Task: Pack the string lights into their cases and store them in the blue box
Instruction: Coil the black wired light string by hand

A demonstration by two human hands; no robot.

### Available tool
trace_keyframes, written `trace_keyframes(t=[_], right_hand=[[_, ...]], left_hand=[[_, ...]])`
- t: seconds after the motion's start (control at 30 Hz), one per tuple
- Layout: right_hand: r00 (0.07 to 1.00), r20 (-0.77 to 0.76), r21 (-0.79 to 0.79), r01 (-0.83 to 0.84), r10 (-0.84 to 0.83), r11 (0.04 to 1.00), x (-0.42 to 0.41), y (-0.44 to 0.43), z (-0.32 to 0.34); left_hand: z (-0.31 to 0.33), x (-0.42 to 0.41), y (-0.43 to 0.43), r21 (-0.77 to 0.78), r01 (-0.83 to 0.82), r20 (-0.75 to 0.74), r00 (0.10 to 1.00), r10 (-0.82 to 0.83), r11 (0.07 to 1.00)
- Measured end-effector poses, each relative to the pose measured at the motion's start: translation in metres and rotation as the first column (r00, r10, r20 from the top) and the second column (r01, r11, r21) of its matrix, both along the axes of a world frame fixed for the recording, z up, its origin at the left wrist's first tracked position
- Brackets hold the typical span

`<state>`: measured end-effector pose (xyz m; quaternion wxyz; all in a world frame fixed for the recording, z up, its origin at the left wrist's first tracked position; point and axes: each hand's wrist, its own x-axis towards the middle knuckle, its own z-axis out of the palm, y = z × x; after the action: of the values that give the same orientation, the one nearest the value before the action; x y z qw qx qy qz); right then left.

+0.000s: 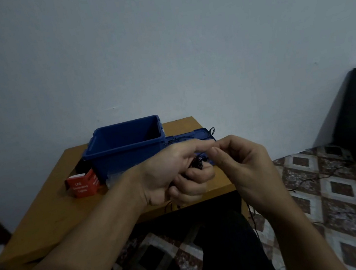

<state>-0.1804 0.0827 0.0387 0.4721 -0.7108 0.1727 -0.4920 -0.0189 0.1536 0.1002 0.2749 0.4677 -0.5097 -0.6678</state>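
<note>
Left fingers (196,175): curled round a dark bundle of string lights (199,163), which is held in the middle of the frame, above the near edge of the tabletop.
Right fingers (216,152): thumb and forefinger are brought together in a pinch, touching the tip of the left forefinger just above the bundle. Whether a strand is caught between them cannot be told.
Left hand (173,171): seen left of centre, palm side turned to the right.
Right hand (244,166): seen right of centre, its back turned to the camera.
Loose wire (250,212): a thin dark strand is seen hanging below the right hand, past the tabletop's edge.
Blue box (126,159): set upright and open on the tabletop, behind the left hand.
Blue lid (195,134): laid just right of the box, partly hidden by the hands; dark wire is seen on it.
Red case (84,185): stood at the box's lower left corner, lettered "LED".
Tabletop (47,215): brown wood, filling the lower left middle of the frame.
Floor (338,193): patterned tiles at lower right, with more dark wire lying across them.
</note>
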Motion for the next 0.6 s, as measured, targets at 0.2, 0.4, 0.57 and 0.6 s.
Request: trace_keyframes(t=[0.2, 0.4, 0.57, 0.6], right_hand=[[1.0, -0.019, 0.088, 0.003, -0.001, 0.996, -0.001, -0.006, -0.004], [0.995, -0.082, 0.17, -0.047, 0.061, 0.984, 0.001, -0.002, -0.005], [0.963, -0.24, 0.148, -0.086, 0.12, 0.985, 0.003, -0.002, -0.009], [0.956, -0.261, 0.154, -0.096, 0.134, 0.983, 0.003, -0.001, -0.008]], left_hand=[[0.001, 0.0, 0.0, -0.12, -0.021, -0.234, 0.972, -0.008, 0.993], [-0.002, -0.007, 0.0, -0.177, -0.132, -0.371, 0.927, 0.058, 0.975], [0.0, -0.01, 0.0, -0.193, -0.248, -0.463, 0.876, 0.135, 0.949], [0.002, -0.01, 0.0, -0.194, -0.267, -0.473, 0.868, 0.148, 0.944]])
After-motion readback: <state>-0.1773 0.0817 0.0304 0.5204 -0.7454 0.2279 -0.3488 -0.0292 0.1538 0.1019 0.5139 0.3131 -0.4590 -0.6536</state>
